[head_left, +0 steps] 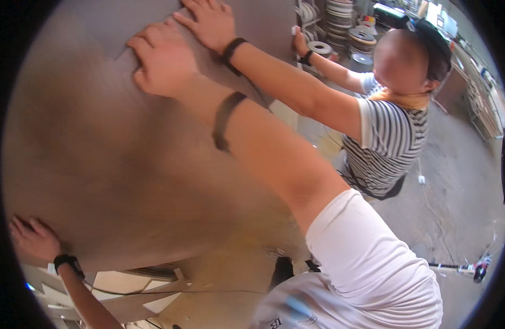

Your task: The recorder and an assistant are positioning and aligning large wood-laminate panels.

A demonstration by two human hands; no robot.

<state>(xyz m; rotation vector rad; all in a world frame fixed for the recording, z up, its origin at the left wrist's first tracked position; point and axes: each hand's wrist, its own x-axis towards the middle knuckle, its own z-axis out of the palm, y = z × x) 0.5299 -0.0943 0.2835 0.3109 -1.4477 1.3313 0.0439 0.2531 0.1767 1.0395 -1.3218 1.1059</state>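
Observation:
A large brown-grey board point(153, 159) fills the left and middle of the view. My right hand point(167, 59) rests on its surface near the top, fingers a little bent and thumb apart, somewhat blurred. Down at the left, my left hand point(35, 238) lies flat against the board near its lower edge, fingers stretched. Neither hand is wrapped round anything. Just beyond my right hand, a co-worker's hand point(208, 24) also presses on the board. The co-worker's other hand point(300, 43) is at the board's right edge, partly hidden.
A co-worker in a striped shirt point(387, 131) and dark cap stands close on the right. Behind are stacked rolls of edging strip point(340, 22). Pale offcut panels point(118, 284) lie below the board. A cable point(208, 291) crosses there, and another cord point(436, 219) runs along the grey floor.

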